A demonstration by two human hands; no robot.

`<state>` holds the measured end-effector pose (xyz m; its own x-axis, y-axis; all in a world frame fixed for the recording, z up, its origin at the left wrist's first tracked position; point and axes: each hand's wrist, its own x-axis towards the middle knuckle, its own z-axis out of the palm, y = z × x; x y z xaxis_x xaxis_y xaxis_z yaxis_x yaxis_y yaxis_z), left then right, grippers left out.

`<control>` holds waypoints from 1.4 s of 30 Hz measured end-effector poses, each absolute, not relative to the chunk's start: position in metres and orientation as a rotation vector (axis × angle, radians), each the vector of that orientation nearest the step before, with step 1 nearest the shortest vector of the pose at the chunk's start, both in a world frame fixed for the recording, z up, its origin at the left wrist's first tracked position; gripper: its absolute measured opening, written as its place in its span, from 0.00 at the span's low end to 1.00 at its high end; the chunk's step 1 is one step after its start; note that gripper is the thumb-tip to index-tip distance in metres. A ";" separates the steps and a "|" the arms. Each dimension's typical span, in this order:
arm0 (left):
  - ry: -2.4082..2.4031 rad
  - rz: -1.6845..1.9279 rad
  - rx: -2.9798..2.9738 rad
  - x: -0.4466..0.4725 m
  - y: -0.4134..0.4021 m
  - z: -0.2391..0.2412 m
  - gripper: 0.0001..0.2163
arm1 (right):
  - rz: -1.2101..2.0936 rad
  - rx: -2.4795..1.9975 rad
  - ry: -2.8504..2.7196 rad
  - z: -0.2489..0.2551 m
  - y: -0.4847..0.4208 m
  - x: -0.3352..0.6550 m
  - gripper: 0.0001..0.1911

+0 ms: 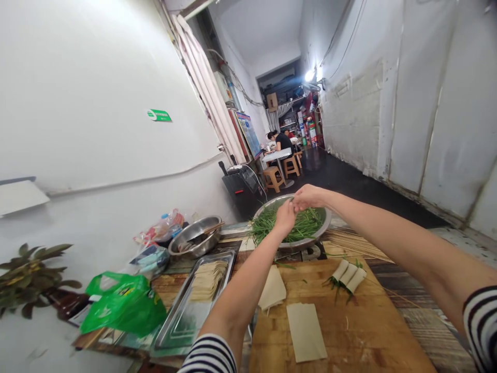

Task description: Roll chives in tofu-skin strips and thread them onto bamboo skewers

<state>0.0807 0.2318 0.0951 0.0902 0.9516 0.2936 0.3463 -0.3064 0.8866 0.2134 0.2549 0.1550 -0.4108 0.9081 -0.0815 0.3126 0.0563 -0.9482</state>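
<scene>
A metal bowl [327,224] heaped with long thin green chives [306,225] stands at the far edge of the cutting board [373,331]. Above the heap, my left hand [286,217] and my right hand [309,197] meet, fingers pinched together at a few green strands. The fingertips partly hide what they hold. A single tofu-skin sheet [306,332] lies flat on the board, with a small stack of sheets [272,289] beside it. Several finished rolls [349,275] with greens poking out of their ends rest at the board's right.
To the left, a metal tray [171,324] holds overlapping sheets [208,280]. Behind it are a steel basin [197,239] and plastic bags. A green bag [124,305] sits near a plant. Thin skewers [355,243] lie right of the bowl. People sit at a distant table [277,155].
</scene>
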 end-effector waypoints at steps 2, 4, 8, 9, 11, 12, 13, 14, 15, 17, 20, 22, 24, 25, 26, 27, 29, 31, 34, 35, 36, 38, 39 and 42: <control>1.290 1.171 1.771 0.079 0.228 0.101 0.11 | 1.415 -1.204 -1.738 0.157 0.251 0.216 0.11; 1.275 1.119 1.776 0.078 0.224 0.106 0.10 | 1.435 -1.189 -1.712 0.157 0.248 0.219 0.11; 1.147 0.978 1.689 0.074 0.210 0.114 0.11 | 1.430 -1.159 -1.678 0.154 0.244 0.224 0.10; 1.083 0.934 1.617 0.071 0.206 0.117 0.11 | 1.426 -1.150 -1.673 0.153 0.243 0.225 0.11; 0.943 0.837 1.420 0.064 0.200 0.123 0.10 | 1.414 -1.131 -1.668 0.152 0.241 0.227 0.11; 0.881 0.783 1.319 0.061 0.197 0.126 0.10 | 1.409 -1.124 -1.666 0.151 0.239 0.227 0.11; 0.831 0.727 1.235 0.057 0.196 0.128 0.10 | 1.404 -1.118 -1.667 0.151 0.237 0.227 0.11; 0.806 0.679 1.182 0.054 0.195 0.130 0.09 | 1.396 -1.117 -1.671 0.151 0.235 0.227 0.11; 0.798 0.639 1.155 0.051 0.194 0.132 0.08 | 1.381 -1.120 -1.683 0.151 0.233 0.227 0.10; 0.840 0.583 1.170 0.047 0.195 0.132 0.07 | 1.319 -1.146 -1.748 0.151 0.228 0.227 0.10; 0.954 0.542 1.250 0.044 0.196 0.130 0.07 | 1.051 -1.236 -2.035 0.154 0.219 0.228 0.07; 0.987 0.516 1.275 0.043 0.196 0.128 0.08 | 0.702 -1.229 -2.342 0.156 0.213 0.227 0.09; 0.993 0.489 1.285 0.041 0.195 0.128 0.09 | 0.322 -1.127 -2.645 0.158 0.207 0.225 0.16; 0.994 0.474 1.290 0.040 0.194 0.129 0.09 | 0.157 -1.077 -2.766 0.157 0.204 0.222 0.17; 0.994 0.460 1.294 0.038 0.193 0.129 0.10 | 0.022 -1.060 -2.860 0.155 0.202 0.219 0.16; 0.987 0.444 1.296 0.037 0.191 0.129 0.10 | -0.083 -1.067 -2.929 0.153 0.199 0.216 0.14; 0.933 0.414 1.291 0.033 0.187 0.129 0.08 | -0.218 -1.105 -2.997 0.146 0.196 0.211 0.09; 0.832 0.411 1.266 0.029 0.183 0.127 0.08 | -0.258 -1.105 -3.010 0.140 0.193 0.208 0.09; 0.712 0.440 1.216 0.020 0.177 0.121 0.12 | -0.261 -1.094 -3.004 0.138 0.187 0.210 0.09; 0.701 0.442 1.206 0.017 0.175 0.119 0.13 | -0.255 -1.117 -2.996 0.139 0.185 0.212 0.10; 0.701 0.435 1.202 0.014 0.175 0.116 0.14 | -0.248 -1.147 -2.987 0.141 0.182 0.213 0.10; 0.714 0.414 1.206 0.008 0.175 0.111 0.15 | -0.230 -1.207 -2.962 0.146 0.179 0.216 0.12; 0.722 0.410 1.215 0.005 0.175 0.108 0.16 | -0.222 -1.231 -2.948 0.148 0.177 0.217 0.12; 0.754 0.456 1.281 0.002 0.176 0.098 0.17 | -0.217 -1.300 -2.890 0.150 0.177 0.216 0.13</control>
<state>0.0021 0.1759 0.0984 0.6838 0.6866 -0.2470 0.0998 0.2474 0.9638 0.2164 0.1768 0.1501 -0.6645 0.7469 0.0248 0.7422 0.6558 0.1382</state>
